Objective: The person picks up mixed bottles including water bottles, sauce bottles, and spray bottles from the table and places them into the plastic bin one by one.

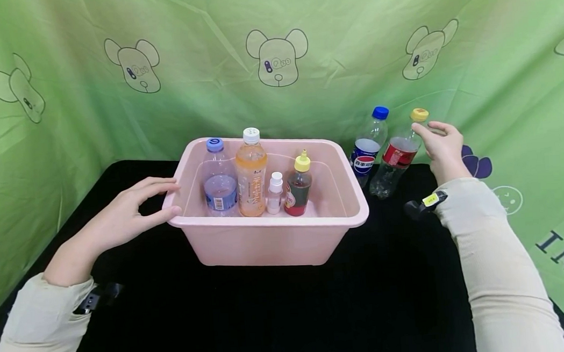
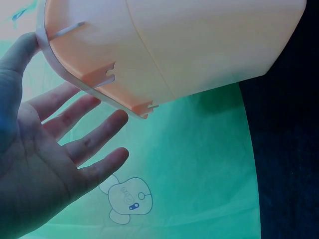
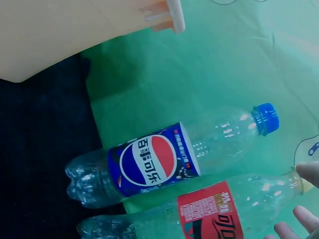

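Note:
A pink plastic bin (image 1: 266, 241) stands on a black surface, holding an empty-looking bottle with a blue cap (image 1: 221, 188), a bottle of orange drink (image 1: 252, 183), a small white-capped bottle (image 1: 274, 195) and a yellow-tipped squeeze bottle (image 1: 298, 188). My left hand (image 1: 124, 215) touches the bin's left rim with fingers loosely spread, as the left wrist view also shows. To the bin's right stand a Pepsi bottle (image 3: 154, 159) and a red-labelled cola bottle (image 3: 212, 211) with a yellow cap (image 1: 419, 115). My right hand (image 1: 445, 147) is at that cola bottle's neck, thumb touching near the cap, other fingers apart from it.
A green curtain (image 1: 200, 111) printed with bear faces hangs behind and at both sides. Black cloth (image 1: 271, 316) covers the surface in front of the bin. The two cola bottles stand close together near the curtain.

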